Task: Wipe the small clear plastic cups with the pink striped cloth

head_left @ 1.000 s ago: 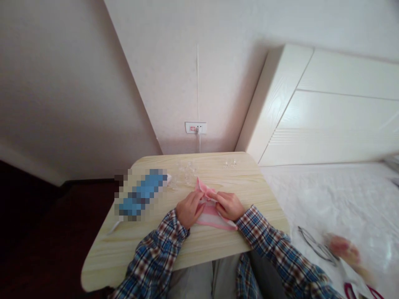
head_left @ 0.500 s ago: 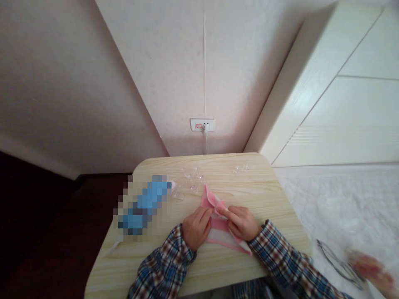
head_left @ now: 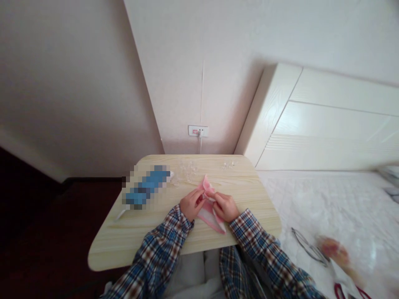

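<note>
A small pink-and-white cloth (head_left: 210,216), folded with a pointed top, rests on the light wooden table (head_left: 149,249). My left hand (head_left: 190,205) pinches it at its upper middle from the left. From the other side, my right hand (head_left: 227,207) grips the same fold, its fingertips almost meeting the left ones. The fingers hide the exact spot where they press. Beyond the cloth lie several small clear plastic pieces (head_left: 188,168), with a few more clear pieces (head_left: 229,165) farther right.
A blurred-out blue object (head_left: 149,187) lies on the table's left, a white cable (head_left: 122,213) beside it. The wall behind holds a socket (head_left: 198,131) with a plug. On the right, a white bed (head_left: 280,199) bears eyeglasses (head_left: 308,246) and dark red loops (head_left: 339,290).
The view has shifted, showing more of the bed and my lap. Both hands keep hold of the cloth and have drawn closer together at the fold.
</note>
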`<act>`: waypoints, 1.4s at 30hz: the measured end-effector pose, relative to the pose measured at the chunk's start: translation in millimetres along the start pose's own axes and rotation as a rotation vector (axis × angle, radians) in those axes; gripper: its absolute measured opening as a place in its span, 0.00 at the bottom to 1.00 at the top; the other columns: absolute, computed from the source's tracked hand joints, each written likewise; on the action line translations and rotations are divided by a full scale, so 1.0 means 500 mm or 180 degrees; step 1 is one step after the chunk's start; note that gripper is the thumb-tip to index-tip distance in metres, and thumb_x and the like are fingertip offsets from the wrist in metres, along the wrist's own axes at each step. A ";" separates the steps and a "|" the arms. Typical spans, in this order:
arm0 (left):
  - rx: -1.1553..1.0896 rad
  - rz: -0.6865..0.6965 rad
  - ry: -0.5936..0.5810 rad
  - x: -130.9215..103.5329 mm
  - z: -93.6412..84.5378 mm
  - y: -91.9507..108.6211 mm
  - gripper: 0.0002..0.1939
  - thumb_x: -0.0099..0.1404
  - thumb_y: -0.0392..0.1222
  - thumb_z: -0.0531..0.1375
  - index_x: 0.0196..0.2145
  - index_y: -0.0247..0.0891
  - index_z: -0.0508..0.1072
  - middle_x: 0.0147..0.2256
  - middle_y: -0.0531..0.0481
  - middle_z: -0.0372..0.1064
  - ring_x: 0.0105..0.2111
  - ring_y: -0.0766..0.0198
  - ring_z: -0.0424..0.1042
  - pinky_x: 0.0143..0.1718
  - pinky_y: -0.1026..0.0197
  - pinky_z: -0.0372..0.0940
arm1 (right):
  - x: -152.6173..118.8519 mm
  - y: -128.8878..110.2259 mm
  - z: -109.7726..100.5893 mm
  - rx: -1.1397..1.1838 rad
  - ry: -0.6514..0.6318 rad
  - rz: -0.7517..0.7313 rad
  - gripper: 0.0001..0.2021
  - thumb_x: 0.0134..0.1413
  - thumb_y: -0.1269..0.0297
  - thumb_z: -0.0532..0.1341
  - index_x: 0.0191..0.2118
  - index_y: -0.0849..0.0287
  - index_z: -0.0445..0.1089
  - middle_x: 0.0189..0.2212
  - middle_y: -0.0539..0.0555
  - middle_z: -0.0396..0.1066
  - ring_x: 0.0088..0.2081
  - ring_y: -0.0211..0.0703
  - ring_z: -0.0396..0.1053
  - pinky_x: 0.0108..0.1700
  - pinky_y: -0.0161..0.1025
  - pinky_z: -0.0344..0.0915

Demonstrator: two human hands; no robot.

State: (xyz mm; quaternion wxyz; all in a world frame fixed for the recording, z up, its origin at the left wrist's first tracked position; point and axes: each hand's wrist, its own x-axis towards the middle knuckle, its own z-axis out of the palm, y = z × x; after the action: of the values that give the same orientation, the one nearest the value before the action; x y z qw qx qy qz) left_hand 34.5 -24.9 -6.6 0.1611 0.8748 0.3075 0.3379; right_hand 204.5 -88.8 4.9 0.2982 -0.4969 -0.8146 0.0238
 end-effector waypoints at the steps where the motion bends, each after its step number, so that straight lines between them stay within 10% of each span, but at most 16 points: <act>1: -0.0040 -0.0053 0.0020 0.002 0.002 0.003 0.12 0.60 0.37 0.51 0.42 0.36 0.64 0.38 0.46 0.67 0.39 0.63 0.67 0.40 0.59 0.65 | -0.001 -0.005 0.000 0.0011 0.0037 0.0033 0.19 0.51 0.74 0.48 0.51 0.60 0.56 0.34 0.55 0.68 0.35 0.39 0.66 0.37 0.36 0.64; 25: -0.0602 -0.0953 0.0107 0.001 0.017 -0.002 0.04 0.56 0.40 0.54 0.30 0.38 0.66 0.24 0.50 0.67 0.22 0.65 0.67 0.20 0.62 0.65 | 0.017 0.004 -0.009 0.0520 -0.0433 0.0182 0.21 0.54 0.69 0.49 0.54 0.55 0.52 0.35 0.55 0.66 0.36 0.43 0.65 0.35 0.38 0.63; 42: -0.0874 -0.0893 -0.0057 0.003 0.008 0.036 0.11 0.52 0.32 0.55 0.35 0.42 0.67 0.29 0.52 0.69 0.26 0.65 0.67 0.27 0.62 0.64 | -0.022 -0.013 0.000 0.0640 -0.0312 0.0551 0.22 0.52 0.72 0.49 0.54 0.54 0.54 0.27 0.55 0.64 0.28 0.43 0.63 0.27 0.40 0.61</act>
State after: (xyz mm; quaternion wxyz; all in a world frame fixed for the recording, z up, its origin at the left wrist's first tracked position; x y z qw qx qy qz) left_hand 45.5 -37.9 0.0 0.3271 0.7962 0.3760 0.3432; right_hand 202.9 -101.0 2.1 0.3032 -0.5312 -0.7758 0.1551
